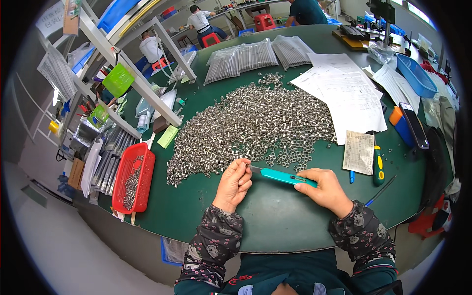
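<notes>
My right hand grips a teal utility knife, its blade pointing left toward my other hand. Between the pinched fingertips of my left hand is a small metal ring, mostly hidden by the fingers; the blade tip reaches right up to it. Just beyond both hands spreads a wide heap of small silver metal rings on the green table. A red plastic basket at the left holds more of these small metal parts.
Bagged metal tubes lie behind the heap, with paper sheets to their right. A yellow-green screwdriver, a phone and a blue tray are at the right. A white metal frame stands at left. Other people sit farther back.
</notes>
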`<state>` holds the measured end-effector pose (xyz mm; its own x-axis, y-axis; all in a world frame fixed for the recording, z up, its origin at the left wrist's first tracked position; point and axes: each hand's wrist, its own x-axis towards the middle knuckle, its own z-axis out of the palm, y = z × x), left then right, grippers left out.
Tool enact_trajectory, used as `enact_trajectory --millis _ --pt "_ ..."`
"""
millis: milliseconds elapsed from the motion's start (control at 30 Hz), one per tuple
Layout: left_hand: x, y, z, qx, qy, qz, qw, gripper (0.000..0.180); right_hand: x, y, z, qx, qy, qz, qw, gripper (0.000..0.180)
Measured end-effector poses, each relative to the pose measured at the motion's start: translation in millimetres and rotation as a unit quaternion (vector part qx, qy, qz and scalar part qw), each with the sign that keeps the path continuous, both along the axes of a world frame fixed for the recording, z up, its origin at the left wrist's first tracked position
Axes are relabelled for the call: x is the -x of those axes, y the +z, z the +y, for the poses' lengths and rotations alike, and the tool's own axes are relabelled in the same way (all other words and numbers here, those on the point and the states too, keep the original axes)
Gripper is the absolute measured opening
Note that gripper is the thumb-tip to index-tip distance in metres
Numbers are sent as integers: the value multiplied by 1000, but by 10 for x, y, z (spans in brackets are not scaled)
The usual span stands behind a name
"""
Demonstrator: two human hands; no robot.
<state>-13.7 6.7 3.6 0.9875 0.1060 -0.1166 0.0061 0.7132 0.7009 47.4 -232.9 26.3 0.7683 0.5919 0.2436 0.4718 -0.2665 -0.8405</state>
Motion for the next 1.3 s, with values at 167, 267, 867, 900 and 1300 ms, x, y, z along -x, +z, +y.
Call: enact_trajectory --millis 167,267,867,900,1300 --pt "-14 7 -20 -25 8 2 1000 13 -3 -9 9 9 3 11 1000 28" --pt "-6 -16 0 -39 -3 -4 999 13 3 -12 8 16 4 23 1000 28" --pt "10 14 -69 -97 42 21 994 14 79 100 13 68 -53 -117 989 26" --pt "9 16 -70 -97 41 22 994 14 81 104 11 69 -55 -133 987 26" --pt "15 56 -73 -122 41 33 991 16 84 94 6 64 -60 -177 980 28"
